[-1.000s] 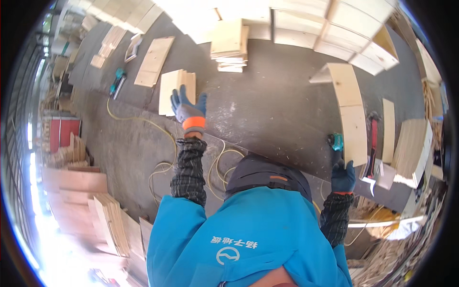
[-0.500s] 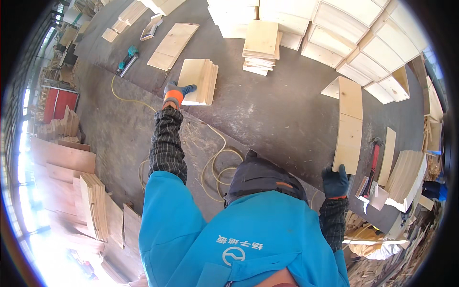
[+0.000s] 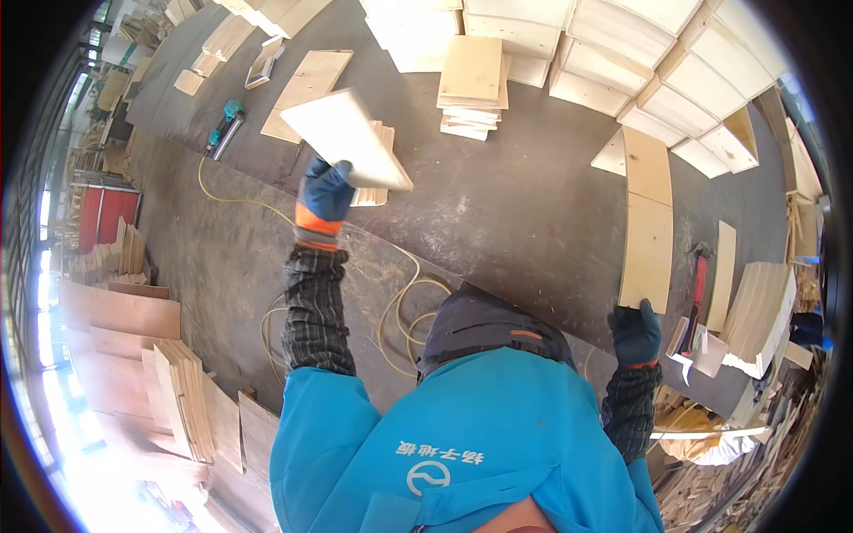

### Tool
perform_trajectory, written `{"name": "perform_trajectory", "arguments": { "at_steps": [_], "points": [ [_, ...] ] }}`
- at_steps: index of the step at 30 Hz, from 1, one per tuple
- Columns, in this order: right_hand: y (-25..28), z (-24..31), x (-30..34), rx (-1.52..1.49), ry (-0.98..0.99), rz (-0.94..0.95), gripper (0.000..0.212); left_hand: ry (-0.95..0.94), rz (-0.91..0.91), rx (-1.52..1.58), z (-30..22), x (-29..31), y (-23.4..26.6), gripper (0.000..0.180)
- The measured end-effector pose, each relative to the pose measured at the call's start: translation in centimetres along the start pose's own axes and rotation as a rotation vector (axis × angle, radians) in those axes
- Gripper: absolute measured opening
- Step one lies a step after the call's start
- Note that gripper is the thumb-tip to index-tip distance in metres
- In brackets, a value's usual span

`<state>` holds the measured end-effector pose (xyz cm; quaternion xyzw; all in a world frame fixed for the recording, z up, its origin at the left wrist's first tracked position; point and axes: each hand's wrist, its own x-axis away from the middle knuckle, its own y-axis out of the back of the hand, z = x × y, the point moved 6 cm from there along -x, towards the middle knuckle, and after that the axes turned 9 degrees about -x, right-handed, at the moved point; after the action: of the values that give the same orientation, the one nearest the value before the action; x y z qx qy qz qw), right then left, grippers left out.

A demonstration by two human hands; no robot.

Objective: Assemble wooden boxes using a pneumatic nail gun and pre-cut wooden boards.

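A pale wooden board (image 3: 342,133) is raised and tilted in my left hand (image 3: 327,188), which wears a blue glove with an orange cuff. Beneath it the stack of boards (image 3: 378,191) is partly hidden. At the right, my gloved right hand (image 3: 636,332) touches the near end of a long wooden panel (image 3: 648,240). Its thumb and fingers meet the panel's edge, with the underside of the grip hidden. The panel's far end lies beside a triangular-looking board piece (image 3: 610,155).
A teal nail gun (image 3: 226,129) with a yellow hose (image 3: 235,199) lies at the left of the dark table (image 3: 498,213). Open wooden boxes (image 3: 613,75) are stacked at the back. A board pile (image 3: 471,75) stands before them. Right of the panel lies a red-handled hammer (image 3: 699,282).
My left hand has lifted one board off the stack and tilted it. The right hand stays at the panel's near end, its fingers slightly shifted.
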<state>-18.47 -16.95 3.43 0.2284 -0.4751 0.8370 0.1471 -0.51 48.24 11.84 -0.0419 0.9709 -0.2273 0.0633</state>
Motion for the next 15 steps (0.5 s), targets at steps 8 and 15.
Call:
{"name": "perform_trajectory", "arguments": {
  "at_steps": [8, 15],
  "points": [
    [-2.8, -1.1, -0.1, 0.039, -0.086, 0.007, 0.029, 0.184, 0.373, 0.800, 7.2, 3.9, -11.5, 0.053],
    [-3.1, -1.0, 0.3, 0.103, -0.069, -0.038, 0.026, 0.245, 0.535, 0.971, 9.2, 4.6, -16.9, 0.053]
  ]
}}
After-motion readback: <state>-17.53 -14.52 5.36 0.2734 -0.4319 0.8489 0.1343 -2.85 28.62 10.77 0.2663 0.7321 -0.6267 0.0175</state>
